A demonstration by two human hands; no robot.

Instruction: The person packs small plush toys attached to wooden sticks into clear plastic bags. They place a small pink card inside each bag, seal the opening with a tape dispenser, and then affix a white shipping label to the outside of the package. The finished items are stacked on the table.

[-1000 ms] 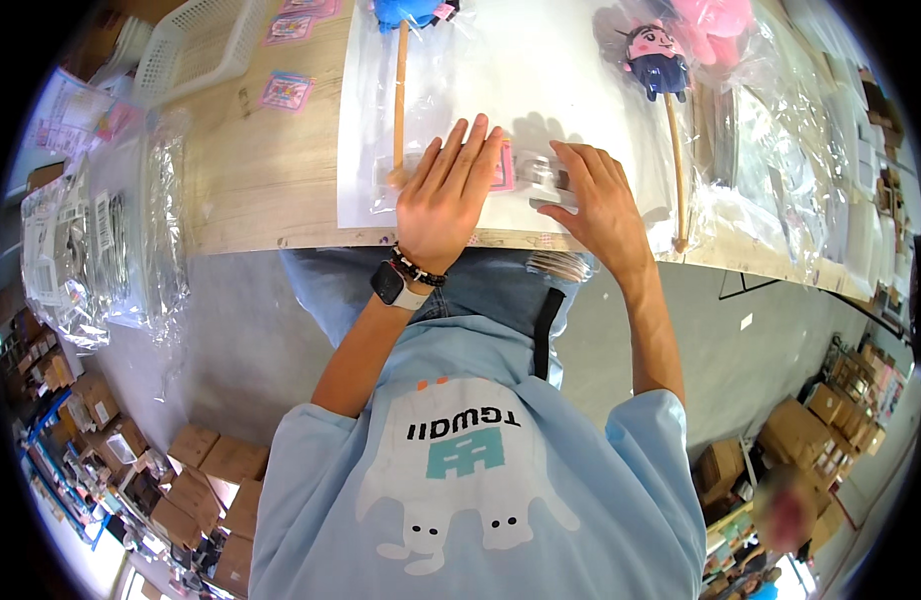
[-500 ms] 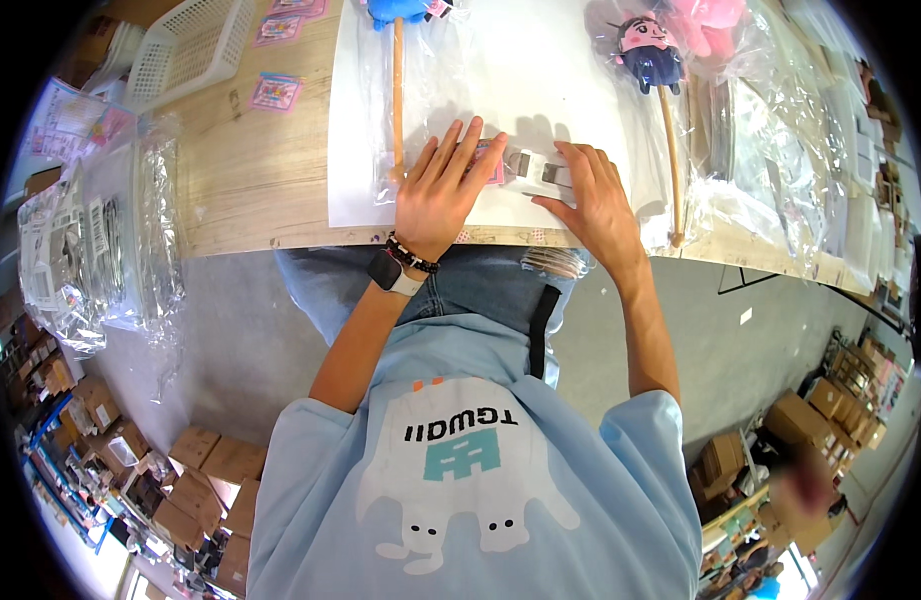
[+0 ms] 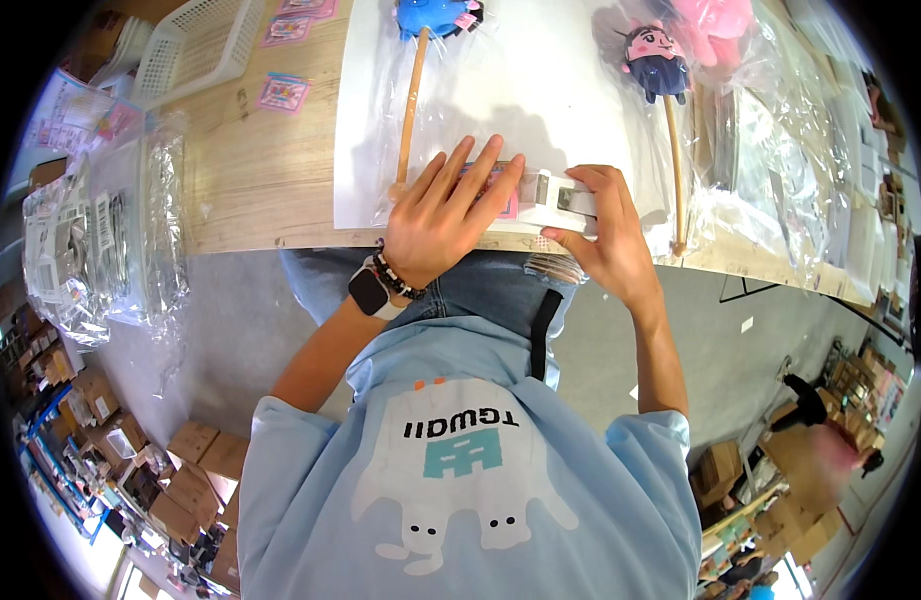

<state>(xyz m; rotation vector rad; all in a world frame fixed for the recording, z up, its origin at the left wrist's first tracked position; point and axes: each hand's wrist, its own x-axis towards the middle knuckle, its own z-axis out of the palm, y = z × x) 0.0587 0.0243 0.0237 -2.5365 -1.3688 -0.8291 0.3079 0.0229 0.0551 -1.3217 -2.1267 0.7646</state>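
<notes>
Centrally, the left hand (image 3: 436,225) lies spread over a pink card (image 3: 510,205); the right hand (image 3: 611,228) grips a white device (image 3: 549,208).

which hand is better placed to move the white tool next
Probably the right hand: its thumb and fingers sit at opposite edges of the white tool. The left hand lies flat, palm down, partly covering the pink card.

Left grip (image 3: 436,225) flat, right grip (image 3: 616,238) curled
Forearms (image 3: 664,345) reach forward; left fingers (image 3: 477,176) fan out palm-down, right thumb (image 3: 569,242) stands apart from bent fingers (image 3: 605,186).
</notes>
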